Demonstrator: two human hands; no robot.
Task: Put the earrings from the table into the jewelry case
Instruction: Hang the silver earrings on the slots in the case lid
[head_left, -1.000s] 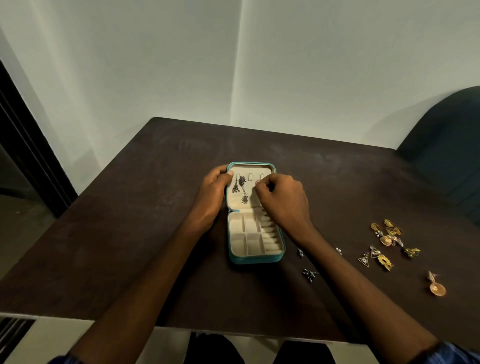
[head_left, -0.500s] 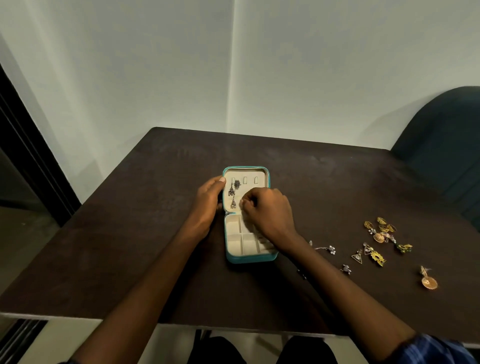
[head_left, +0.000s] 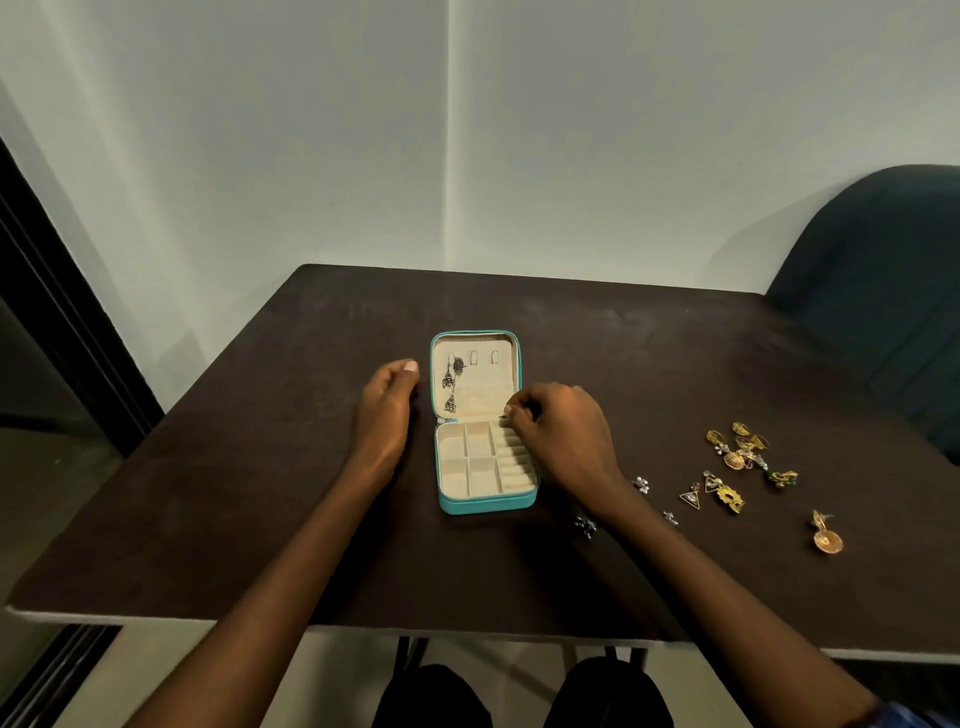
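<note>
With our left hand (head_left: 385, 410) relaxed at the jewelry case's (head_left: 480, 422) nine o'clock, our clenched right hand (head_left: 563, 434), contents unseen, should reach the gold earrings (head_left: 748, 462) at three o'clock.

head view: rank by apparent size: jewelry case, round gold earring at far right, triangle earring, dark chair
1. dark chair, though partly cut off by the frame
2. jewelry case
3. round gold earring
4. triangle earring

The two earrings look close in size, so their order is unsure.
</note>
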